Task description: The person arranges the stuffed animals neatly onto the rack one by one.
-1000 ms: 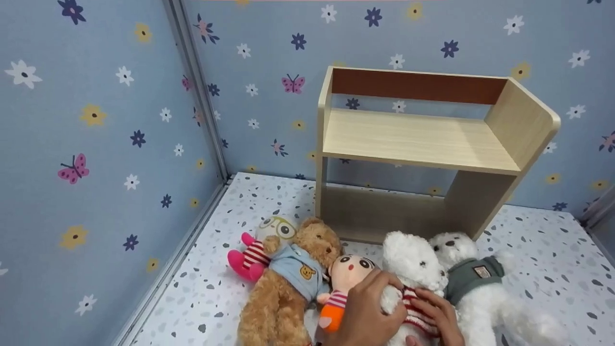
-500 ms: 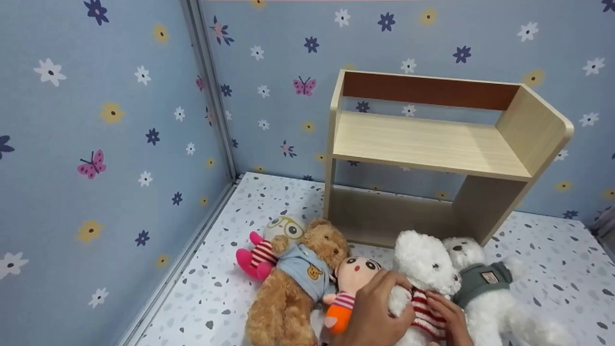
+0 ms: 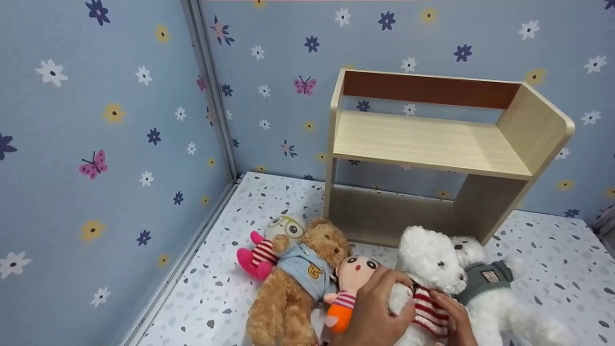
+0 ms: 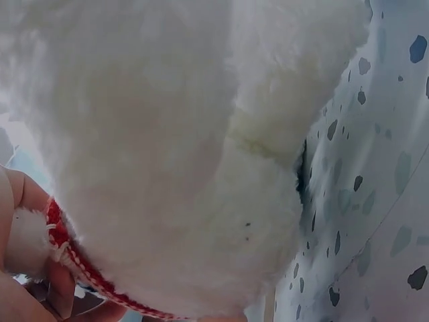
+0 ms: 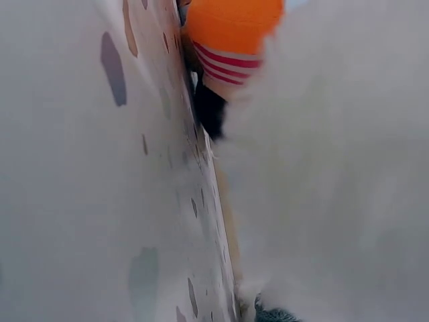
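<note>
Both hands form the grip here: the left hand (image 3: 372,312) curls round the side of the white bear in the striped jumper (image 3: 427,269), the right hand (image 3: 451,315) pinches its red-and-white knit. The bear sits half raised on the speckled tabletop (image 3: 226,288), just in front of the wooden shelf (image 3: 423,139), touching the pink-faced doll (image 3: 353,278) and the grey-vested bear (image 3: 485,283). The risk, judging by the crowding: soft fur could slip, or a lift could drag a neighbour along. The brown bear (image 3: 298,278) lies apart. The bear's legs are cut off below; both wrist views are mostly fur, showing little.
</note>
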Tool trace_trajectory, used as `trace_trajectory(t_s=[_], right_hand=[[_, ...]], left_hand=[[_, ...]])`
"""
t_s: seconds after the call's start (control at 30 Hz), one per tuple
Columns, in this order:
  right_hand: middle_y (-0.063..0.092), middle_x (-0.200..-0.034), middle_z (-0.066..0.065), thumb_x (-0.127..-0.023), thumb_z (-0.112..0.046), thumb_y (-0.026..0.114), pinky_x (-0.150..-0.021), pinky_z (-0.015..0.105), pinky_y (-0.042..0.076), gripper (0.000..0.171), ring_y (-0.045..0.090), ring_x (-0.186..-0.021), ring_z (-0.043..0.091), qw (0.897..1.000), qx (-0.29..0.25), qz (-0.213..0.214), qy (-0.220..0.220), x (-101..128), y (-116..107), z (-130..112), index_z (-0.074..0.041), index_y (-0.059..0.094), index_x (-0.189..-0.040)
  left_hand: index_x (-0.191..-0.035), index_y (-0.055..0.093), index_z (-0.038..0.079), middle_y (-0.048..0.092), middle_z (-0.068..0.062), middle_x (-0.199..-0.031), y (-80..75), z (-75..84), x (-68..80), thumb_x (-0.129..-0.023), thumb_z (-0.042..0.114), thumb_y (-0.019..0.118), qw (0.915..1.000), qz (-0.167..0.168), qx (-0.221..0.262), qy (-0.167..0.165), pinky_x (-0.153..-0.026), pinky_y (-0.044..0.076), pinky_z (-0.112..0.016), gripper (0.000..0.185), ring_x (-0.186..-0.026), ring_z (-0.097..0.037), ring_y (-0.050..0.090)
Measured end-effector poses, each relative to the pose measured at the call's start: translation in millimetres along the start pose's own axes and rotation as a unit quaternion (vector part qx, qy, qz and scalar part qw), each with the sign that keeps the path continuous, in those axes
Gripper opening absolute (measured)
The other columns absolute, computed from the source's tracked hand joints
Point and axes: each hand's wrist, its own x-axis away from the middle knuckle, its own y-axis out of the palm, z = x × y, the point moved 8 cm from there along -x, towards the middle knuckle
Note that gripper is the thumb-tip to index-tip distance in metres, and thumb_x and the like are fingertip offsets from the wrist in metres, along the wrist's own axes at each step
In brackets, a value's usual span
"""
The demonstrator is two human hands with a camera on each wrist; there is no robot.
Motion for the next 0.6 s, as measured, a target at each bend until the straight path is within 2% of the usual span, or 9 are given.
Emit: trace_trajectory(t_s=[0.1, 0.2, 0.33, 0.47, 0.6], right_hand=[[0.045, -0.145, 0.006, -0.089, 0.002, 0.059, -0.106, 0.015, 0.035, 0.052, 0.040, -0.135, 0.011, 0.999, -0.029, 0.005, 0.028, 1.0, -0.7, -0.5, 0.018, 0.038, -0.134], [0.045, -0.145, 0.008, -0.086, 0.006, 0.060, -0.106, 0.015, 0.035, 0.055, 0.041, -0.135, 0.012, 0.999, -0.044, 0.008, 0.025, 0.4, -1.8, -1.1, 0.018, 0.037, -0.134], [0.046, -0.144, 0.008, -0.084, 0.008, 0.060, -0.106, 0.016, 0.034, 0.055, 0.040, -0.135, 0.013, 0.999, -0.041, 0.015, 0.016, -0.8, -3.0, -2.7, 0.018, 0.038, -0.134], [0.043, -0.144, 0.008, -0.080, 0.015, 0.057, -0.105, 0.016, 0.035, 0.054, 0.040, -0.134, 0.013, 0.998, -0.050, 0.024, 0.027, 1.5, -4.3, -4.0, 0.019, 0.039, -0.131], [0.042, -0.143, 0.012, -0.078, 0.017, 0.056, -0.106, 0.017, 0.035, 0.049, 0.040, -0.134, 0.016, 0.998, -0.054, 0.031, 0.012, 1.9, -6.1, -5.6, 0.023, 0.041, -0.124]], left_hand=[[-0.114, 0.053, 0.024, 0.053, 0.010, -0.108, 2.3, -2.5, -0.3, -0.088, 0.024, 0.064, 0.9996, -0.015, 0.011, -0.020, -0.084, 0.050, -0.018, 0.028, -0.094, 0.000, 0.056], [-0.120, 0.050, 0.025, 0.052, 0.010, -0.111, 3.2, -4.2, 0.6, -0.089, 0.025, 0.064, 0.9989, -0.017, 0.025, -0.035, -0.087, 0.050, -0.020, 0.034, -0.097, -0.001, 0.056], [-0.122, 0.047, 0.025, 0.050, 0.010, -0.112, 3.7, -4.0, 0.7, -0.089, 0.027, 0.065, 0.9986, -0.019, 0.032, -0.037, -0.086, 0.050, -0.020, 0.038, -0.098, -0.001, 0.055], [-0.128, 0.042, 0.025, 0.049, 0.007, -0.117, 6.9, -5.1, 0.7, -0.092, 0.030, 0.063, 0.9962, -0.042, 0.058, -0.048, -0.086, 0.050, -0.020, 0.042, -0.101, -0.003, 0.054], [-0.134, 0.038, 0.027, 0.048, 0.006, -0.125, 9.9, -8.1, 0.0, -0.091, 0.030, 0.065, 0.9912, -0.059, 0.094, -0.073, -0.090, 0.050, -0.023, 0.051, -0.110, -0.005, 0.053]])
